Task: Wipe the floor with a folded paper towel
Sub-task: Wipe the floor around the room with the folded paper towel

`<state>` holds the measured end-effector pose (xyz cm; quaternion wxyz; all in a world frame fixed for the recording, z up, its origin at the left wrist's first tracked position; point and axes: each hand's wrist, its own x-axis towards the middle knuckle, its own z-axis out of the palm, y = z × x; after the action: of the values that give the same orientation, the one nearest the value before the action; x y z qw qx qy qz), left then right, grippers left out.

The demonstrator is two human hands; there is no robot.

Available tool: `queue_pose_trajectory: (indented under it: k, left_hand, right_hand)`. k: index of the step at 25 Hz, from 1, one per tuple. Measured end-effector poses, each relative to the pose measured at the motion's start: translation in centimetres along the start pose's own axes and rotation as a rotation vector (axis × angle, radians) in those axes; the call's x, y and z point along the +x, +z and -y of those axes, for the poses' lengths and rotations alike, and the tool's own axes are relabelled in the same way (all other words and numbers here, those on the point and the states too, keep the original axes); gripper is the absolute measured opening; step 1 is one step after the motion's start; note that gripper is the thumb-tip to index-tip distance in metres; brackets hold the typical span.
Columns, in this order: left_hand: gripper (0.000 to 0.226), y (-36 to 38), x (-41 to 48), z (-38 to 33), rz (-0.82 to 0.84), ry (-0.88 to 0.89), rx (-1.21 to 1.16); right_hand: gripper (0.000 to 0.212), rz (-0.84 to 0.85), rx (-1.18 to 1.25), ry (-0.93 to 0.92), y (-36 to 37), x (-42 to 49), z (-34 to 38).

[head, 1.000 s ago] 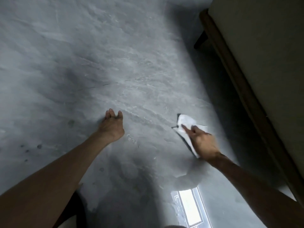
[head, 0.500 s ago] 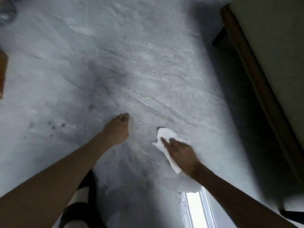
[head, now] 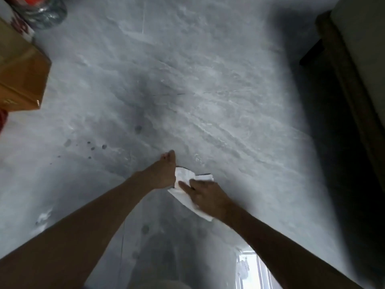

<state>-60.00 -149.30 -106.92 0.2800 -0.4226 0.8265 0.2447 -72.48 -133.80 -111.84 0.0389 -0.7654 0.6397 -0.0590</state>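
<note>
A folded white paper towel [head: 184, 177] lies flat on the grey marbled floor [head: 218, 105]. My right hand [head: 205, 196] presses down on it with the fingers spread over its top. My left hand [head: 162, 174] rests on the floor just left of the towel, fingers together and pointing away from me, its edge touching the towel. Several small dark spots [head: 91, 148] mark the floor to the left of my left hand.
An orange cardboard box [head: 19, 71] stands at the left edge, with a clear plastic bag [head: 41, 11] behind it. A dark wooden furniture frame [head: 350, 76] with a pale cushion runs along the right side. A bright window reflection [head: 253, 270] shows on the floor near me.
My right hand has slid the towel leftward across the floor until it meets my left hand. The view has shifted, bringing the box at the left into sight.
</note>
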Motion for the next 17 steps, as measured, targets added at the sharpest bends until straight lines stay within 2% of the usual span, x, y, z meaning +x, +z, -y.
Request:
queue_pose_trajectory:
  k: [1, 2, 4, 6, 7, 8, 9, 10, 12, 14, 15, 16, 17]
  left_hand:
    - [0.077, -0.3, 0.2, 0.2, -0.019, 0.011, -0.015]
    - [0.077, -0.5, 0.4, 0.4, -0.010, 0.025, -0.035]
    - [0.076, -0.3, 0.6, 1.0, 0.032, 0.030, -0.078]
    - [0.074, -0.1, 0.2, 1.2, 0.041, 0.051, -0.092]
    - [0.073, -0.1, 0.1, 0.9, 0.053, 0.071, -0.087]
    - [0.072, -0.3, 0.1, 0.5, 0.037, 0.093, -0.099]
    - [0.069, -0.7, 0.1, 0.2, 0.004, 0.108, -0.123]
    - [0.066, -1.3, 0.2, 0.4, -0.031, 0.125, -0.139]
    - [0.059, -3.6, 0.2, 2.8, -0.115, 0.148, -0.147]
    - [0.051, -6.3, -0.2, 8.2, -0.196, 0.097, -0.162]
    - [0.048, -7.2, -0.8, 11.3, -0.244, 0.053, -0.190]
    - [0.047, -7.7, -1.6, 14.8, -0.305, -0.008, -0.212]
    - [0.048, -7.6, -2.5, 17.9, -0.369, -0.077, -0.232]
  right_hand:
    - [0.053, -0.041, -0.035, 0.011, -0.4, -1.2, -2.8]
    - [0.054, -0.054, -0.067, 0.142, -0.5, -3.0, -5.9]
    - [0.063, 0.004, -0.077, 0.640, -1.2, -8.0, -10.3]
    - [0.055, 0.011, 0.014, 1.100, -1.8, -11.4, -9.7]
    - [0.048, -0.036, 0.065, 1.251, -1.5, -10.9, -8.0]
    - [0.043, -0.079, 0.107, 1.302, -1.2, -9.1, -5.9]
    - [0.041, -0.098, 0.113, 1.257, -0.6, -6.7, -3.8]
    - [0.043, -0.108, 0.091, 1.125, -0.1, -3.4, -1.8]
    - [0.045, -0.091, 0.045, 0.676, 0.6, 4.0, 2.7]
    - [0.046, -0.093, -0.057, 0.109, 1.6, 10.0, 5.8]
    - [0.048, -0.081, -0.063, -0.085, 1.7, 11.8, 5.8]
    - [0.049, -0.079, -0.068, -0.184, 1.6, 13.3, 5.0]
    - [0.049, -0.083, -0.092, -0.159, 1.5, 14.2, 3.2]
